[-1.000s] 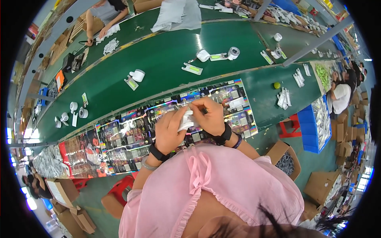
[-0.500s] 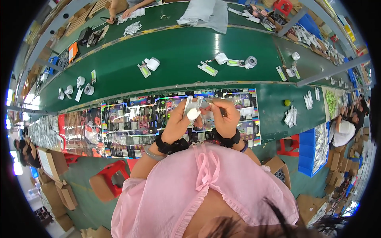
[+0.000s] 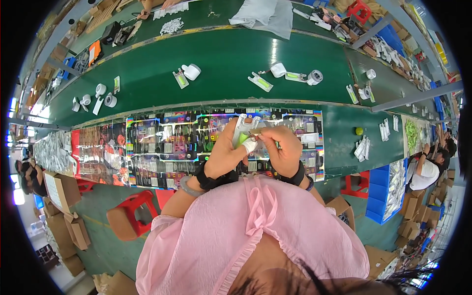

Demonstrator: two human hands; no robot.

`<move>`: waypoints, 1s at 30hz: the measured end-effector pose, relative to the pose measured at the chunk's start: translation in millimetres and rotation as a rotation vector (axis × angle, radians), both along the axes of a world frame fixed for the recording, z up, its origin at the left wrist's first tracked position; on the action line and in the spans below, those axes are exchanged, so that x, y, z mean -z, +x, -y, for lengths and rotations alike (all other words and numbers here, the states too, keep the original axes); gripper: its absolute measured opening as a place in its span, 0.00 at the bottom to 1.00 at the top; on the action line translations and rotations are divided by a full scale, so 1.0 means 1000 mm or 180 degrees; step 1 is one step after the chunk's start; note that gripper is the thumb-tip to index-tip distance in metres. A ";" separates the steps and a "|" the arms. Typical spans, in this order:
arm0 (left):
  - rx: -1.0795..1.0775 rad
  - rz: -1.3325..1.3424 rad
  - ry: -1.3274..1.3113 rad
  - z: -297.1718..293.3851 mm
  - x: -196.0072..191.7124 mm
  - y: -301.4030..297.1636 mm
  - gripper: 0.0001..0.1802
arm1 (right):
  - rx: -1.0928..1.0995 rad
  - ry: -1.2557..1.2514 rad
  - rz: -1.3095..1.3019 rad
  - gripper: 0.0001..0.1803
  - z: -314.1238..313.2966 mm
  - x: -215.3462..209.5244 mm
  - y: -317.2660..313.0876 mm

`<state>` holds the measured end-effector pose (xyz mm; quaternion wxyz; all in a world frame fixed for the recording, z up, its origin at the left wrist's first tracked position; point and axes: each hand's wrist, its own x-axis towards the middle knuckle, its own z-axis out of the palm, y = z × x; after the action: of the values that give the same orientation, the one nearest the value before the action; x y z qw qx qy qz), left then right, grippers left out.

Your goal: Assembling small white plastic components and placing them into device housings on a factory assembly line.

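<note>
My left hand (image 3: 223,153) grips a white plastic housing (image 3: 240,127) with a forked end pointing away from me. A green cylindrical cell (image 3: 243,138) shows inside it. Beside the cell, a white part (image 3: 250,145) sits between my two hands, partly covered by fingers. My right hand (image 3: 283,148) is closed in a pinch at the housing's right side. A small brownish piece (image 3: 255,132) shows at its fingertips, too small to name. Both hands are over a table section covered with dark, shiny printed sheets (image 3: 167,142).
Beyond lies a green conveyor belt (image 3: 221,54) carrying white housings with green cells and round white heads (image 3: 191,72). To the right are white parts (image 3: 362,149), a yellow-green ball (image 3: 359,131) and a blue bin (image 3: 378,194). A red stool (image 3: 135,214) stands behind left. Other people work nearby.
The white part has shifted off the housing toward my right hand, exposing the green cell. My right hand has moved slightly closer to the housing. The whole view has shifted a little.
</note>
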<state>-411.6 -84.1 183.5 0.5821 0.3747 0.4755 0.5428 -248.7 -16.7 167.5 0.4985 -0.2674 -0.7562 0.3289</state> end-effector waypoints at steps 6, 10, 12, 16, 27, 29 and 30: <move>0.0088 -0.0442 0.0109 0.004 -0.010 0.003 0.26 | 0.0037 0.0659 -0.0020 0.10 -0.003 -0.007 -0.001; 0.0069 -0.0561 0.0300 0.004 -0.011 0.005 0.24 | 0.0025 0.0714 -0.0065 0.10 -0.003 -0.006 -0.001; 0.0055 -0.0581 0.0301 0.003 -0.011 0.006 0.24 | 0.0020 0.0731 -0.0086 0.11 -0.004 -0.005 -0.001; 0.0093 -0.0586 0.0249 0.003 -0.013 0.007 0.24 | 0.0049 0.0810 -0.0097 0.11 -0.004 -0.004 0.000; 0.0023 -0.0818 0.0458 0.002 -0.008 0.011 0.22 | 0.0077 0.0736 -0.0085 0.11 -0.004 -0.002 0.001; 0.0121 -0.0566 0.0074 0.003 -0.010 0.010 0.24 | 0.0116 0.0647 -0.0129 0.10 -0.004 -0.001 0.000; 0.0107 -0.0568 0.0072 0.003 -0.008 0.011 0.24 | 0.0102 0.0647 -0.0132 0.10 -0.004 0.000 0.000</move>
<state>-401.0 -87.2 191.6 0.5422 0.4361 0.5129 0.5027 -248.7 -12.4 167.4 0.5438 -0.2207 -0.7708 0.2479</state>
